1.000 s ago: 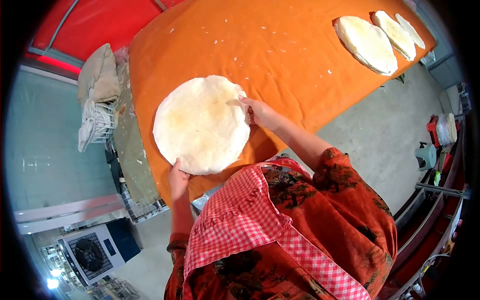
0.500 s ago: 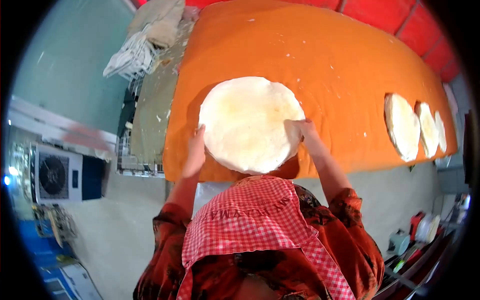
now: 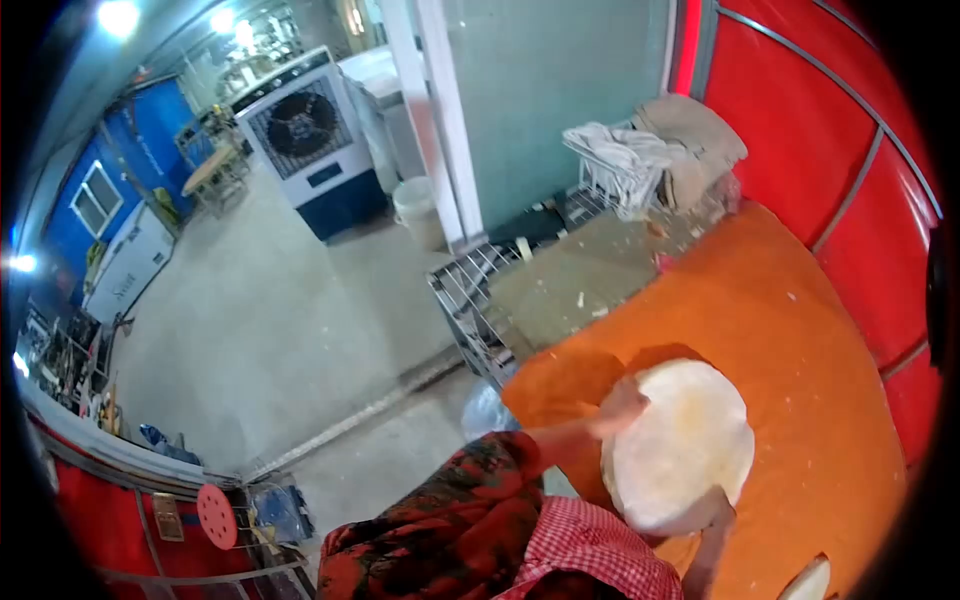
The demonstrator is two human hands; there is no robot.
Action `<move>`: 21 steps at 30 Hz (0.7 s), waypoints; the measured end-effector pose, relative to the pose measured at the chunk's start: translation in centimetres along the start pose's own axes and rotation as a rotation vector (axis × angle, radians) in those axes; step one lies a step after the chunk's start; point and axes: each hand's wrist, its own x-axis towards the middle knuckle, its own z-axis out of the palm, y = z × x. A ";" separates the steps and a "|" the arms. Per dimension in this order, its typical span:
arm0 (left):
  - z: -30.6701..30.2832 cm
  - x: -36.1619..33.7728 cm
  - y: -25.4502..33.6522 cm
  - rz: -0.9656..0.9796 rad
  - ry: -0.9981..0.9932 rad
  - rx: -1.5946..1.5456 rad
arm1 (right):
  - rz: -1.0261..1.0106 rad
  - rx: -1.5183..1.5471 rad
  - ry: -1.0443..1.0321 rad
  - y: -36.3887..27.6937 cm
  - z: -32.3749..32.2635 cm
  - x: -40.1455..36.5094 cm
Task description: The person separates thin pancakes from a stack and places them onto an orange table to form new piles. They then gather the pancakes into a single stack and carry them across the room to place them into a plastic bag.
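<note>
A large, pale round flatbread (image 3: 680, 440) is held over the orange cloth (image 3: 800, 340) and casts a shadow on it. My left hand (image 3: 620, 408) grips its edge at the upper left, fingers closed on the rim. At the lower right edge, my right hand (image 3: 712, 515) holds the bread too, its fingers partly hidden underneath. Part of another flatbread (image 3: 808, 578) shows on the cloth at the bottom right.
Beyond the cloth's far-left edge stands a crumb-strewn metal rack (image 3: 570, 280) bearing a wire basket of white cloths (image 3: 625, 160). Red padded panels (image 3: 810, 130) line the right. An air cooler (image 3: 310, 140) and a white bucket (image 3: 418, 212) stand on the floor.
My head has turned left, so the cooler and floor fill more of the view. The flatbread stays in both hands and now appears lower and farther right.
</note>
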 end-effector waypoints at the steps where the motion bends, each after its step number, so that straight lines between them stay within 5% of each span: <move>1: 0.2 -0.5 0.5 0.002 -0.063 -0.160 | 0.008 -0.004 -0.013 -0.1 -1.0 0.1; 6: -4.3 -1.6 3.5 -0.130 -0.262 -0.801 | 0.105 -0.066 0.018 -1.3 -3.4 -1.1; 7: -2.7 -0.1 -0.5 -0.291 -0.371 -0.919 | 0.132 -0.071 0.033 -1.4 -3.4 -0.8; 9: -5.1 -2.6 4.2 -0.406 -0.297 -0.805 | 0.166 -0.062 0.056 -1.4 -2.5 -0.3; 14: -1.0 -1.2 -3.7 -0.252 -0.112 -0.486 | 0.205 0.021 0.113 -0.9 -1.0 1.1; 16: -1.0 -1.5 -3.0 -0.253 -0.090 -0.465 | 0.174 -0.020 0.267 -1.4 1.0 0.3; 21: -1.0 -1.6 -3.4 -0.235 -0.170 -0.447 | 0.086 -0.197 0.243 -0.8 0.4 0.3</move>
